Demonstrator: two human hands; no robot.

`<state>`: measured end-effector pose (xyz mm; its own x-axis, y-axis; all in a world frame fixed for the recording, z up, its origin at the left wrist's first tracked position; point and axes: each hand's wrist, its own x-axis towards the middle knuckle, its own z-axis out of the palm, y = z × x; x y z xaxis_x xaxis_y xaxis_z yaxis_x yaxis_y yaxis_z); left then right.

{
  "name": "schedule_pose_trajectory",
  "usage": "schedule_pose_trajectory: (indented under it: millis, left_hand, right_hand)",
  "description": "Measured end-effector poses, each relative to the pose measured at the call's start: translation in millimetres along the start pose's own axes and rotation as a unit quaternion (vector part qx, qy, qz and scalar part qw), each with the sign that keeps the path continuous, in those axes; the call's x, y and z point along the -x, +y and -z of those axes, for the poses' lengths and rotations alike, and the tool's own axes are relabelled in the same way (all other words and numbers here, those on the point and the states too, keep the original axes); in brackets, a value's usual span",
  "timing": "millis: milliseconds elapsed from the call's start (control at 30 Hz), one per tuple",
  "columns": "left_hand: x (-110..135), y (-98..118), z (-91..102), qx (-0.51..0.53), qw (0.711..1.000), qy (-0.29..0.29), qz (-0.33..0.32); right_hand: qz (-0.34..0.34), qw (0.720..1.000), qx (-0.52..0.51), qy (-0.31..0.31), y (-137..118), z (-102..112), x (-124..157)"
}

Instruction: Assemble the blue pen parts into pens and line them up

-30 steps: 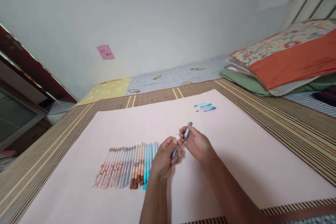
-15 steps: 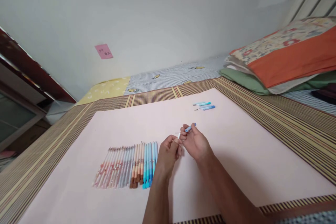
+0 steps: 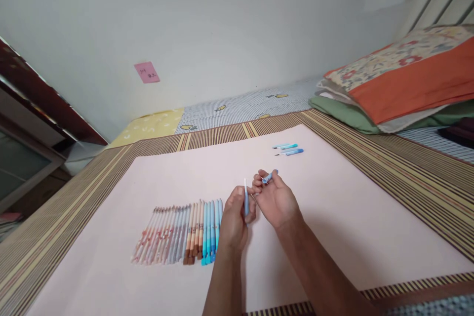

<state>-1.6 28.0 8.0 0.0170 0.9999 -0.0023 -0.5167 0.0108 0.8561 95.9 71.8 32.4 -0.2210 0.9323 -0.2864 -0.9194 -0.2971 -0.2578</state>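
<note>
My left hand (image 3: 235,219) is closed round a light blue pen body (image 3: 245,198) that points up and away. Close beside it, my right hand (image 3: 276,200) pinches a small blue pen cap (image 3: 269,176) between its fingertips, a little apart from the pen's tip. Both hands hover over a pale pink sheet (image 3: 333,237). Just left of my left hand lies a tidy row of several pens (image 3: 179,233), pink, grey, brown and blue, side by side on the sheet.
Two blue pens (image 3: 289,149) lie farther away on the sheet. The sheet rests on a striped woven mat (image 3: 418,177). Folded bedding with an orange cover (image 3: 403,84) lies at the right. A pink note (image 3: 146,72) sticks on the white wall.
The cap has come off the pen. My right hand has drawn it up and to the right, while my left hand has tilted the pen body upright.
</note>
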Motion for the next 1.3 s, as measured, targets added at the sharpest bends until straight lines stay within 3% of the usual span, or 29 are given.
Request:
schedule_pose_trajectory:
  millis: [100, 333, 500, 700, 1067, 1300]
  left_hand:
    - [-1.9, 0.4, 3.0, 0.043, 0.999, -0.011, 0.007]
    - [-3.7, -0.4, 6.2, 0.057, 0.998, 0.027, 0.016]
    - [-5.0, -4.9, 4.7, -0.043, 0.998, 0.053, -0.01]
    - [-4.5, -4.4, 1.7, -0.178, 0.977, 0.101, -0.067]
    - [-2.9, 0.9, 1.0, -0.282, 0.95, 0.109, -0.075]
    - [0.2, 5.1, -2.1, -0.319, 0.937, 0.117, -0.081]
  right_hand:
    - [0.006, 1.0, -0.017, 0.022, -1.0, 2.3, -1.7]
    - [0.013, 0.997, -0.052, 0.048, -0.1, 4.4, -4.5]
    - [0.019, 0.997, -0.049, 0.057, 5.8, 1.6, -3.7]
    - [0.017, 0.999, -0.019, 0.045, 13.8, -3.1, 1.1]
    - [0.023, 0.996, 0.086, -0.028, 16.2, 6.5, 1.1]
    - [0.003, 0.994, 0.108, -0.032, 16.9, 4.9, 1.8]
